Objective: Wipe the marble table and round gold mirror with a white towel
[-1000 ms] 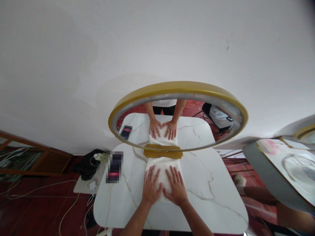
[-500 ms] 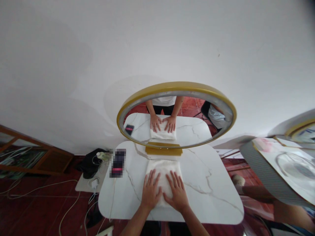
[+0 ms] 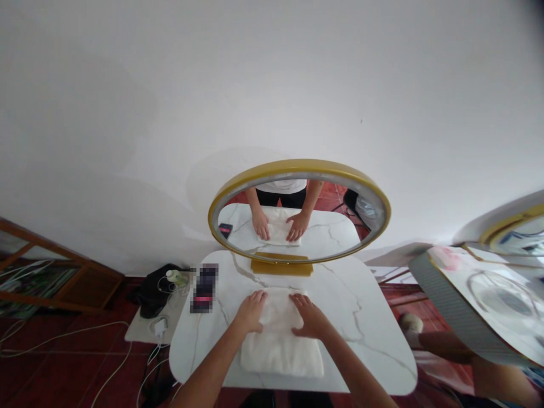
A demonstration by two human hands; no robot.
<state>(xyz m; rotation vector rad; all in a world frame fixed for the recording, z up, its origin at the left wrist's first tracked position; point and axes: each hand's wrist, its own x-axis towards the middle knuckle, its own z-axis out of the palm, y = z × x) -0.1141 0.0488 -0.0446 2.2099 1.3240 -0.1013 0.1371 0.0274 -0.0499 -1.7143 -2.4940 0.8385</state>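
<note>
A folded white cloth [image 3: 281, 351], soft like a towel, lies flat on the white marble-patterned table [image 3: 357, 351]. My left hand [image 3: 250, 313] rests along the cloth's far left edge, fingers stretched forward and thumb on the fabric. Across from it, my right hand [image 3: 309, 316] touches the far right edge, its fingers and thumb spread apart. Neither hand is closed round the cloth. Just beyond stands a round gold-framed mirror [image 3: 293, 218] on a gold base [image 3: 280, 267], reflecting both hands and the cloth.
A pixelated phone-like object [image 3: 204, 288] lies at the table's left. Beside the table, a low stand [image 3: 140, 327] holds a black bag [image 3: 153, 290], a bottle [image 3: 175, 277] and cables. Another person's leg [image 3: 446, 343] shows under a second table [image 3: 450, 306] at right.
Both hands have moved from the middle of the cloth outward and forward to its far side edges. More of the cloth's near part shows, and the view has shifted slightly.
</note>
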